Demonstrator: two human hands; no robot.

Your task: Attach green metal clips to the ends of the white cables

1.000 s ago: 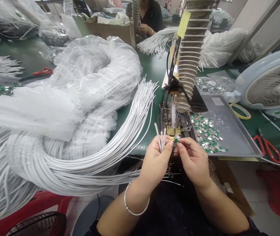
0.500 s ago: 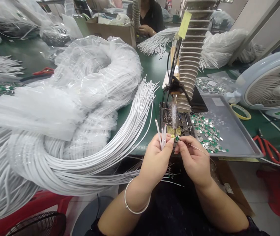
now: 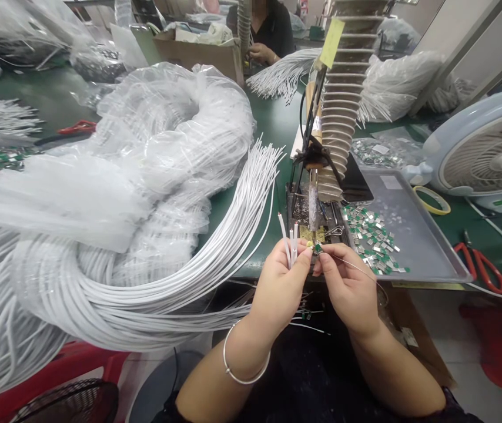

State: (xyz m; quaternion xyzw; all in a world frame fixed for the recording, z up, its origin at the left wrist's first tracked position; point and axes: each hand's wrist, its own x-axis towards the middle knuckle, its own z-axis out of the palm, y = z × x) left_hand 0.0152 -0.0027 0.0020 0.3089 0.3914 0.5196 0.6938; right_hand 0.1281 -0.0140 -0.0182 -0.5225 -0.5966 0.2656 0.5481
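Observation:
My left hand (image 3: 280, 288) is closed on several white cables (image 3: 293, 244), whose stripped ends stick up past the thumb. At its fingertips shows a small yellow spot I cannot make out. My right hand (image 3: 350, 288) pinches a thin solder wire (image 3: 360, 269), which curves away to the right. Between both sets of fingertips sits a small green circuit board (image 3: 318, 248); which hand bears it is hidden. Just above the board, the tip of an upright soldering iron (image 3: 313, 205) points down, at or very near it.
A grey tray (image 3: 436, 247) of small green boards (image 3: 372, 238) lies right, near red-handled scissors (image 3: 482, 264), yellow tape (image 3: 431, 200) and a fan (image 3: 489, 147). A ribbed duct (image 3: 343, 88) hangs behind the iron. Bundled white cables (image 3: 180, 288) cover the left. Another person (image 3: 262, 35) sits opposite.
Almost nothing differs. Both hands keep their hold beneath the iron tip, with the board and wire in nearly the same place.

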